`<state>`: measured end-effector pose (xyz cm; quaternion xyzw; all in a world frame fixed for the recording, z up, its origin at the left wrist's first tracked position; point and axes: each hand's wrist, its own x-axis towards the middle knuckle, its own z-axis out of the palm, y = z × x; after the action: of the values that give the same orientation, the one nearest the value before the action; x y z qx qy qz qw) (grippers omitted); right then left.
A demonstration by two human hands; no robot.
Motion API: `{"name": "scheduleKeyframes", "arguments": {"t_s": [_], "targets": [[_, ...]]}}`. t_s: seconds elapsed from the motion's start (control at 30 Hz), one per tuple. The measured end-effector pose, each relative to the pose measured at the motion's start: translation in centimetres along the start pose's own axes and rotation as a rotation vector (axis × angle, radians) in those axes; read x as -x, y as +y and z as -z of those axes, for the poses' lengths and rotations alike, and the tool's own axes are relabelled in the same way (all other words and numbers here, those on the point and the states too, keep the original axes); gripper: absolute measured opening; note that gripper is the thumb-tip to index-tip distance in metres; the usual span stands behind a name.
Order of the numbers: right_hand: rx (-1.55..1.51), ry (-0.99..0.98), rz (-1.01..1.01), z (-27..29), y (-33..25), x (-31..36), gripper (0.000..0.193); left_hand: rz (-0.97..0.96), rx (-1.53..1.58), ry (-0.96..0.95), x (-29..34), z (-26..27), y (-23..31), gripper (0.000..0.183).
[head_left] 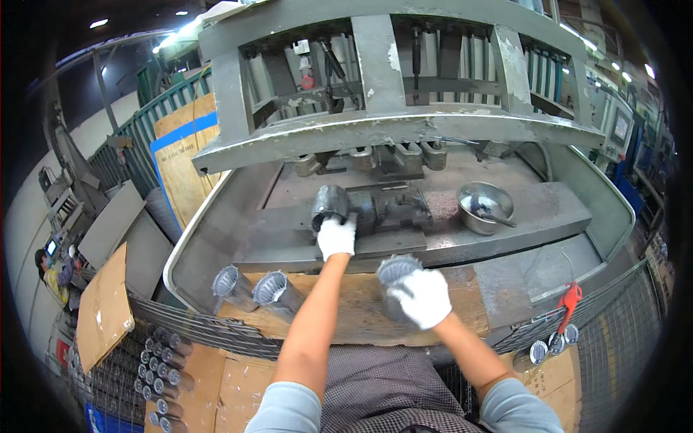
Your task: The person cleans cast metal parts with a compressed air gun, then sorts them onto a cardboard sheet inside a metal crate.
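Observation:
My left hand (337,237), in a white glove, reaches to the machine bed and grips the near rim of a dark grey metal cylinder (330,200); some fingertips are hidden inside its open end. That cylinder sits beside a dark clamping fixture (386,208). My right hand (423,297), also gloved, is closed around the upper side of another grey metal cylinder (390,278), which stands over the wooden board (462,303). Two more cylinders with ribbed inner walls, one (232,285) farther left and one (274,289) beside my left forearm, rest on the board's left end.
A metal bowl (473,224) with a dark-handled tool stands right of the fixture. Overhead hangs a heavy grey frame (390,133). A red air gun (570,297) hangs at the right. Several cylinders (164,372) lie stacked lower left. Another person (58,278) is at far left.

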<state>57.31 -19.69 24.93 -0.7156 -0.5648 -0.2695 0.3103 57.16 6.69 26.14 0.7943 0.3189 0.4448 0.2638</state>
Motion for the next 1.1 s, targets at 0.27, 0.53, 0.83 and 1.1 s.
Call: {"name": "scheduleKeyframes", "arguments": {"t_s": [0.27,0.53,0.83,1.1], "targets": [[-0.074,-0.015,-0.204,3.2,0.3,-0.2,0.058,-0.246,-0.056,0.231,0.4,6.1,0.5,0.029],[0.097,-0.252,-0.320,-3.9,6.0,-9.0,0.056,-0.841,-0.451,-0.004,0.1,4.2,6.2,0.018],[0.144,-0.169,-0.389,-9.3,11.0,-11.8,0.054,-0.641,-0.363,-0.054,-1.1,5.4,8.0,0.029],[0.106,-0.239,-0.415,-9.3,10.1,-11.9,0.046,0.050,-0.712,-0.417,1.9,18.6,0.7,0.078]]}}
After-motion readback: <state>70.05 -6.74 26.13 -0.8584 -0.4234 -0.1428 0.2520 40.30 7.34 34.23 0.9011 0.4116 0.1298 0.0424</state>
